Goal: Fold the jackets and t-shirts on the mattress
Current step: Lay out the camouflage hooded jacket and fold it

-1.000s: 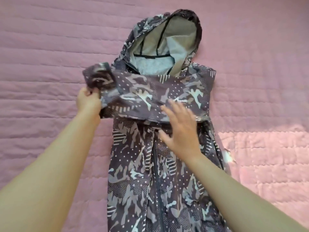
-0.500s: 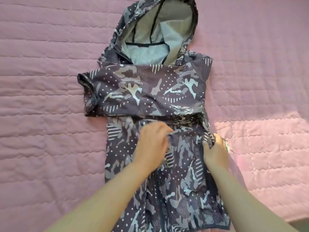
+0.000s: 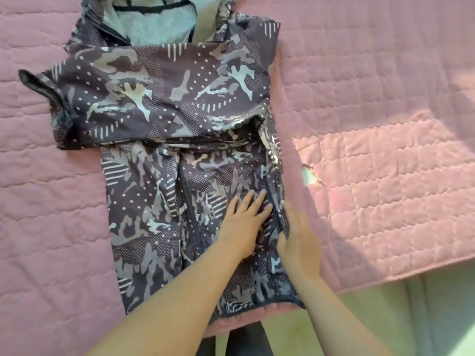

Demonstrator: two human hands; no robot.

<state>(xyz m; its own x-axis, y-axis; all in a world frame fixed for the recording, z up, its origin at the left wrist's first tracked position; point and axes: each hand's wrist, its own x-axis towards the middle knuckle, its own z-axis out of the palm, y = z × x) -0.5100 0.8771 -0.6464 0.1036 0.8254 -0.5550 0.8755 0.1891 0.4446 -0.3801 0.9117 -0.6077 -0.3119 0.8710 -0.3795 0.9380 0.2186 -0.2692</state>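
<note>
Lower centre: our left grip (image 3: 244, 222) rests flat, released, on the jacket (image 3: 159, 98). Right grip (image 3: 299, 240), blurred, released, at its edge.

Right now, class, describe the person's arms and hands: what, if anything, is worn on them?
No sleeves: left forearm and right forearm are bare. The left hand shows no glove, ring or watch; the right hand is blurred, but nothing shows on it either.

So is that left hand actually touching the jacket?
Touching. The head view shows the left hand lying flat, fingers straight, on the front of the jacket near its right side, with no gap visible beneath the palm.
</note>
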